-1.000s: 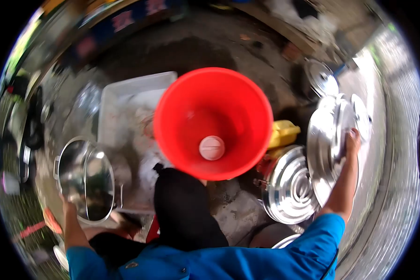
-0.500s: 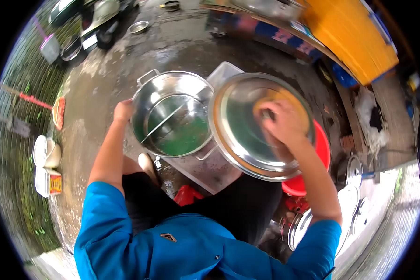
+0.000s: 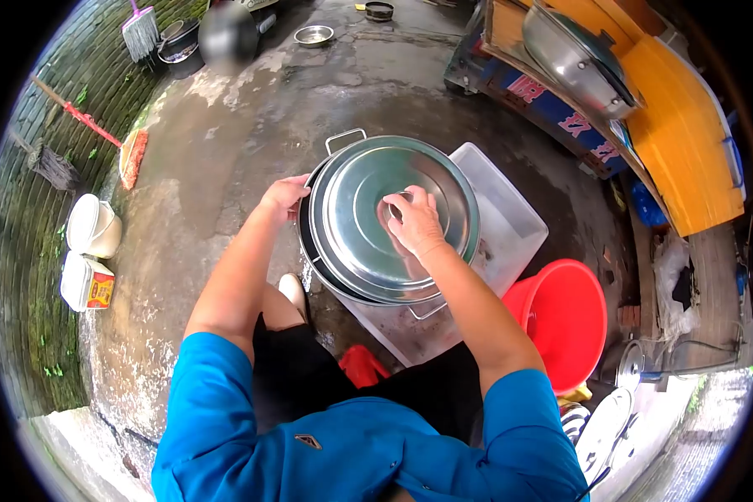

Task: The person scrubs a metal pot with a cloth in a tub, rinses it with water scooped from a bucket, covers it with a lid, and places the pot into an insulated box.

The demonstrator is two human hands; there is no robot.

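Observation:
A round steel lid [image 3: 360,226] lies over most of a wide steel pot [image 3: 315,251], with a dark gap along the pot's left side. The fingers of my right hand [image 3: 414,222] are closed round the knob at the lid's centre. My left hand [image 3: 286,197] grips the pot's rim at the upper left. Wire handles stick out at the pot's top and lower right. Beneath the pot is a translucent plastic tub [image 3: 504,209], which shows to the right and below.
A red bucket [image 3: 567,322] stands right of the tub, with steel lids [image 3: 604,431] beyond it. White buckets [image 3: 94,226] and a mop [image 3: 132,159] are at the left. A steel pot [image 3: 573,63] sits on a cart at the upper right.
The lid has moved left from above the red bucket onto the pot, carried by my right hand. My left hand stays at the pot's rim, and the view has shifted.

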